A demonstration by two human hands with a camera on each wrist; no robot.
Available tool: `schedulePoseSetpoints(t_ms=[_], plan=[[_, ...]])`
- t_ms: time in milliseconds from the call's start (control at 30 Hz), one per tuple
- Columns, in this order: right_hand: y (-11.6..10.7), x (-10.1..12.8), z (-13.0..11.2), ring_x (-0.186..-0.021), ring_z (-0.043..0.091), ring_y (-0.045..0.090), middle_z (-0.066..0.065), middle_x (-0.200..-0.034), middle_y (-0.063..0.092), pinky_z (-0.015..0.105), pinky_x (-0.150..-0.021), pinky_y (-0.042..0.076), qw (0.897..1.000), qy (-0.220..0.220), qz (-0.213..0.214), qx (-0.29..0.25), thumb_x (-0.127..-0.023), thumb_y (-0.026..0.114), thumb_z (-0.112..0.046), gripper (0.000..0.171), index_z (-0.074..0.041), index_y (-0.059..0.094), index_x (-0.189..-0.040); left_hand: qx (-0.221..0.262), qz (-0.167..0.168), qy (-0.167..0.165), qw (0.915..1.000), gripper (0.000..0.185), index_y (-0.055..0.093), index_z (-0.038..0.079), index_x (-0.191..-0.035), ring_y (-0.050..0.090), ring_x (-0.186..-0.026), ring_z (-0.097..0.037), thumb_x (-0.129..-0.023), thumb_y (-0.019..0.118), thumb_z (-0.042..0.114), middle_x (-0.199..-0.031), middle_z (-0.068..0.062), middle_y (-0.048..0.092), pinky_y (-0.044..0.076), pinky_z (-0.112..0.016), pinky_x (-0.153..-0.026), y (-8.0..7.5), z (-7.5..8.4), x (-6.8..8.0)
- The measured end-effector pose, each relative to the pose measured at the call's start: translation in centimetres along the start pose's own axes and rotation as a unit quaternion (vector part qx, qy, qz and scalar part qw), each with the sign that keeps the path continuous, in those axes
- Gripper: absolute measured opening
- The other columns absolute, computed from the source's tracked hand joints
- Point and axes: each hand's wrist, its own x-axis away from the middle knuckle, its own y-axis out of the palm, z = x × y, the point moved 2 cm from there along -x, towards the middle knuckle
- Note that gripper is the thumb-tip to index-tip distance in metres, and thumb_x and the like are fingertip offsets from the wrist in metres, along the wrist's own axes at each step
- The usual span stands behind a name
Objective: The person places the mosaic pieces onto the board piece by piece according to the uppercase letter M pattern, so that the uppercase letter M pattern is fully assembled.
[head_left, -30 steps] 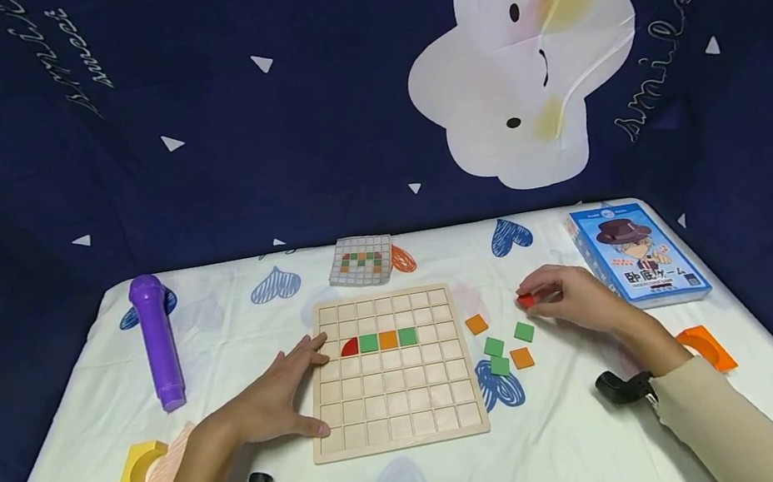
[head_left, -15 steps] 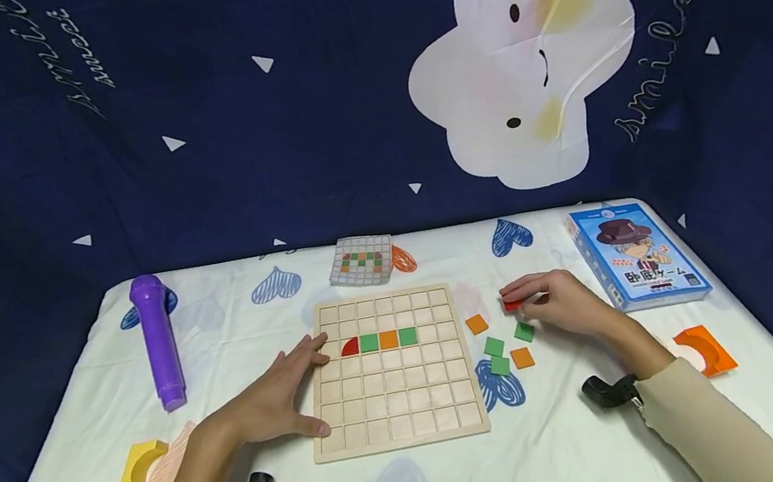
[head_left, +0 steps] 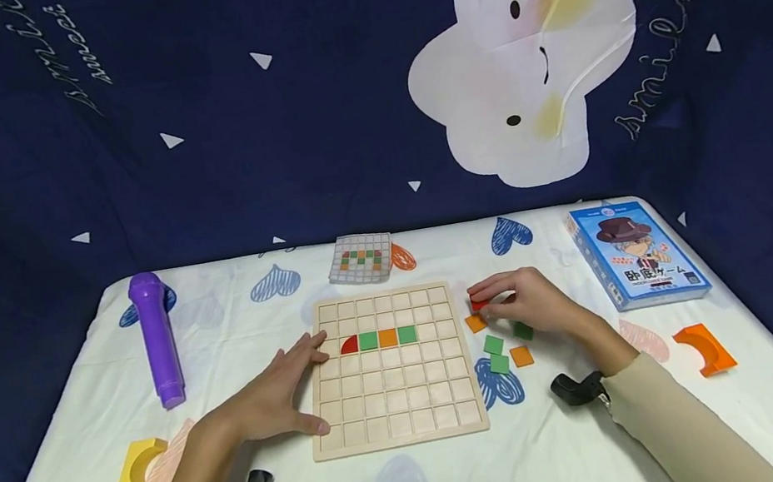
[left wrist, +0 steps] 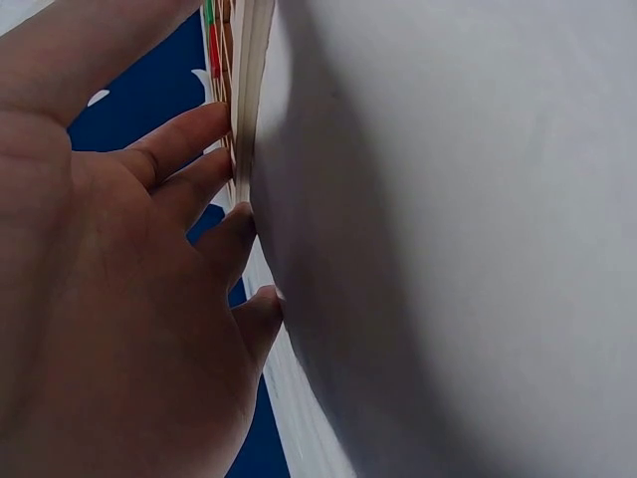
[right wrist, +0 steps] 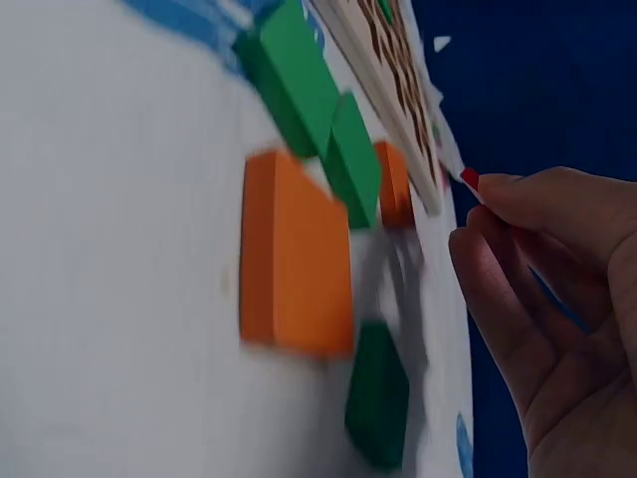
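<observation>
Gridded board [head_left: 398,399], pale wood (4 pieces [head_left: 386,339] inset)

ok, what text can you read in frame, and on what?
"smile": cursive, right side of the navy backdrop.
"卧底ゲーム": front of the blue box.
"UNDERCOVER GAME": beneath that, tiny, probable reading.
Box's top strip, red lettering and bottom line: too small.
Backdrop, upper left: two cursive words, not surely legible.
Tablecloth, far edge: scrap of script, cut off.

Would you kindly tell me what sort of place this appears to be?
Likely an indoor play area, judging by the gridded board, the blue game box and the dark printed backdrop.
</observation>
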Motion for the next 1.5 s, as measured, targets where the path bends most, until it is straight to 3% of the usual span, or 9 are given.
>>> schedulePoseSetpoints(t_ms=[400, 633, 1000, 1267, 1500], plan=[[3.0, -1.4, -1.9, -0.116, 0.022, 0.071, 0.004, -0.119, 0.077, 0.016, -0.082, 0.061, 1.0, -0.015, -0.022, -0.002, -0.087, 0.078, -0.01, 0.023, -0.009, 0.08, -0.11, 0.014, -0.002, -0.004, 0.9999, 0.124, 0.022, 0.008, -0.162, 0.01, -0.161, -0.042, -0.065, 0.094, 0.039, -0.155, -0.01, 0.048, 0.003, -0.066, -0.13, 0.0, 0.0, -0.1], [4.4, -2.2, -3.2, -0.114, 0.02, 0.071, 0.001, -0.116, 0.078, 0.019, -0.083, 0.06, 0.999, -0.037, -0.033, 0.02, -0.086, 0.081, -0.015, 0.021, -0.012, 0.081, -0.107, 0.011, 0.0, 0.001, 0.9999, 0.123, 0.024, 0.007, -0.161, 0.011, -0.16, -0.043, -0.065, 0.094, 0.039, -0.157, -0.011, 0.046, 0.005, -0.066, -0.13, 0.0, 0.0, -0.1], [6.1, -3.4, -4.7, -0.111, 0.018, 0.071, 0.0, -0.112, 0.078, 0.036, -0.1, 0.06, 0.995, -0.055, -0.062, 0.055, -0.086, 0.081, -0.015, 0.022, -0.01, 0.081, -0.107, 0.005, 0.004, 0.006, 1.0, 0.123, 0.024, 0.006, -0.161, 0.012, -0.16, -0.044, -0.065, 0.093, 0.039, -0.154, -0.01, 0.049, 0.006, -0.066, -0.129, 0.0, 0.0, -0.1], [6.2, -3.6, -4.9, -0.107, 0.017, 0.072, 0.0, -0.109, 0.079, 0.035, -0.097, 0.061, 0.996, -0.03, -0.063, 0.05, -0.085, 0.082, -0.015, 0.021, -0.012, 0.081, -0.107, 0.006, 0.002, 0.001, 1.0, 0.124, 0.023, 0.007, -0.161, 0.012, -0.16, -0.042, -0.065, 0.094, 0.038, -0.155, -0.01, 0.048, 0.005, -0.064, -0.13, 0.0, 0.0, -0.2], [6.5, -3.7, -4.8, -0.101, 0.014, 0.071, -0.003, -0.103, 0.079, 0.032, -0.094, 0.06, 0.996, -0.039, -0.044, 0.071, -0.084, 0.084, -0.016, 0.017, -0.015, 0.081, -0.1, 0.006, 0.002, 0.003, 1.0, 0.125, 0.021, 0.006, -0.161, 0.011, -0.16, -0.043, -0.065, 0.094, 0.039, -0.152, -0.009, 0.05, 0.005, -0.066, -0.13, 0.0, 0.0, -0.1]])
